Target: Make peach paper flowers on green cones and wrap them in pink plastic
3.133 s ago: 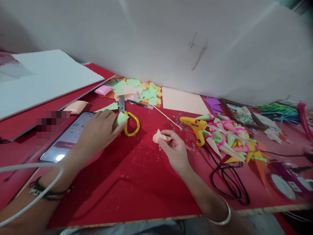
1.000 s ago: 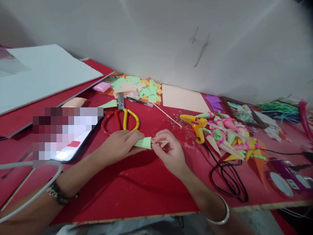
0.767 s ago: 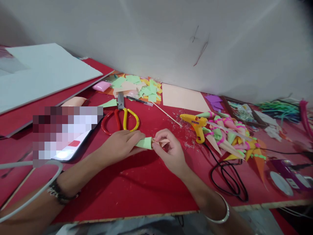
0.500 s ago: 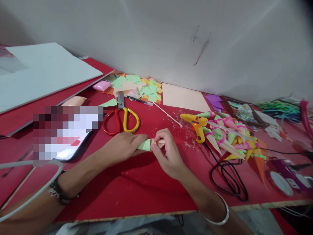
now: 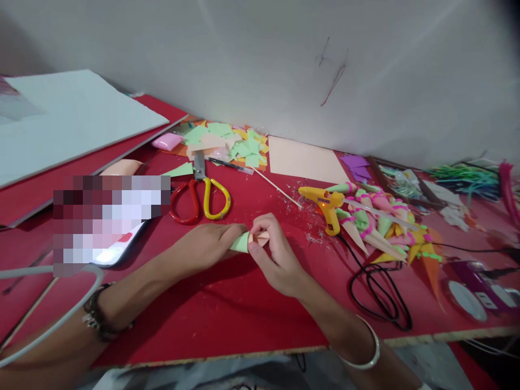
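Note:
Between my two hands is a small rolled paper piece, pale green at its left part and peach at the right end. My left hand is closed around the green part, its fingertips partly hidden. The thumb and fingers of my right hand pinch the peach end. Just beyond my left hand lie scissors with one red and one yellow handle. A yellow glue gun with a lit orange light rests to the right of my right hand.
Paper cones with pink trim pile up behind the glue gun's black cord. Paper scraps, a peach sheet and a thin stick lie toward the wall. A phone is at left; a purple power strip sits right.
Both hands keep hold of the rolled paper in nearly the same place. My right fingers have shifted slightly on the peach end. The view has moved very little.

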### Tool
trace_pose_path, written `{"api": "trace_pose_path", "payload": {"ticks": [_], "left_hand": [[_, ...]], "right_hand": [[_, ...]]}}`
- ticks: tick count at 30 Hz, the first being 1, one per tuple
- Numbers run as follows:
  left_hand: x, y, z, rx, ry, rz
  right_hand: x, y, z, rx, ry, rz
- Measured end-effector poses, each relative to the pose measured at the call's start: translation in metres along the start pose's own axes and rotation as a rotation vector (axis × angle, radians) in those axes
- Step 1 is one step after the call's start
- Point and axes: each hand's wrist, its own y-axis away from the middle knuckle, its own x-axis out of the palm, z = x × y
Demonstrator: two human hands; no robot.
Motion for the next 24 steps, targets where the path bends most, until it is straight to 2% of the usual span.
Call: {"api": "trace_pose_path", "payload": {"ticks": [7, 9, 12, 15, 19, 24], "left_hand": [[0.004, 0.001, 0.0, 0.079, -0.063, -0.001], [0.007, 0.001, 0.001, 0.058, -0.033, 0.015], [0.008, 0.0, 0.003, -0.053, 0.054, 0.039], [0.005, -0.003, 0.003, -0.159, 0.226, 0.031], [0.001, -0.005, 0.0, -0.206, 0.517, -0.036], [0.006, -0.003, -0.008, -0.218, 0.916, 0.067]], "right_hand": [[0.002, 0.001, 0.001, 0.048, -0.022, 0.03], [0.002, 0.002, 0.001, 0.05, -0.015, 0.026], [0.001, 0.003, -0.001, 0.063, -0.03, 0.012], [0.0, 0.002, -0.004, 0.079, -0.12, -0.038], [0.003, 0.001, -0.007, 0.079, -0.181, -0.082], [0.004, 0.001, 0.0, 0.047, -0.114, -0.041]]}}
